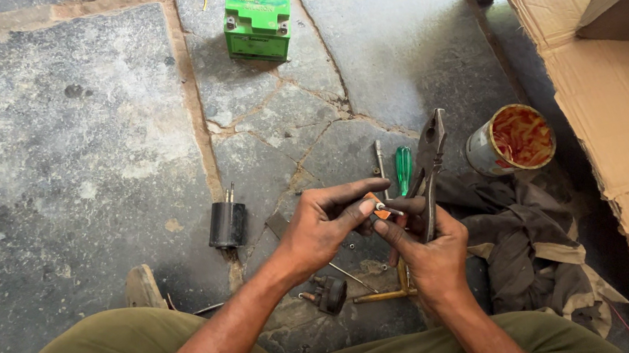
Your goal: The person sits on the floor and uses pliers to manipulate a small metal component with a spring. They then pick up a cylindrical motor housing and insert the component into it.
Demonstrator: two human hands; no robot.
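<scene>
Left hand (322, 229) pinches a small orange part (375, 207) at its fingertips. Right hand (423, 247) grips pliers (429, 164), jaws pointing to 12 o'clock.

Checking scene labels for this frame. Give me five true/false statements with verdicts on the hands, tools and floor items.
1. The right hand holds pliers. True.
2. The left hand is resting flat on the floor. False: it is raised, pinching a small orange-and-metal part between both hands.
3. A green boxy battery sits on the stone floor, away from the hands. True.
4. The tin can lies on its side, empty. False: it stands upright with orange-red contents.
5. The black cylindrical part is inside the cardboard box. False: it stands on the floor, left of the hands.
</scene>
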